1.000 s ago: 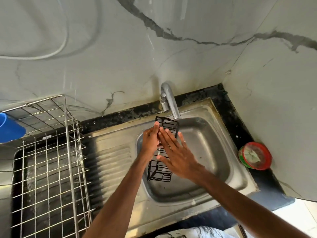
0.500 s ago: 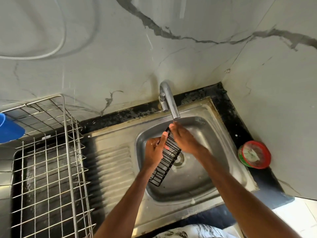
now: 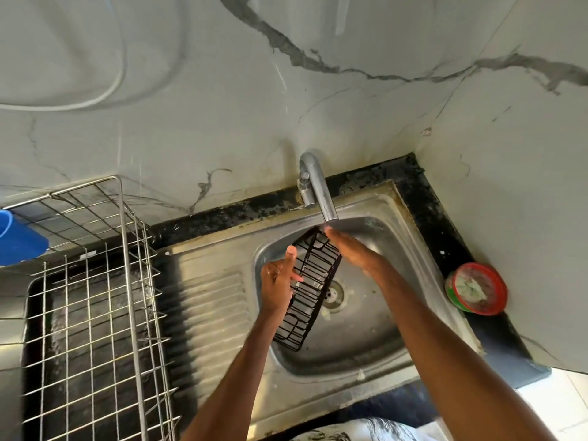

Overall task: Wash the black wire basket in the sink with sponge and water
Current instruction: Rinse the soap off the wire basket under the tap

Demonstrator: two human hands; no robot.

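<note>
While the left hand (image 3: 277,286) grips a long side of the black wire basket (image 3: 313,292), the right hand (image 3: 351,252) rests straight-fingered on its upper end.

One black wire basket (image 3: 313,281). Two hands (left hand (image 3: 278,286), right hand (image 3: 353,253)). One steel sink (image 3: 350,396), one drain (image 3: 332,292). One faucet (image 3: 315,186). One silver wire dish rack (image 3: 122,249). One blue plastic container (image 3: 19,237). One red-rimmed round tub (image 3: 475,288).

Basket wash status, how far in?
Done: basket is held over the sink, top end under the tap. In hand: left hand holds its side, right hand lies flat on the top end; no sponge in view. Left: sponge scrub, rinse; I cannot tell if water runs.
</note>
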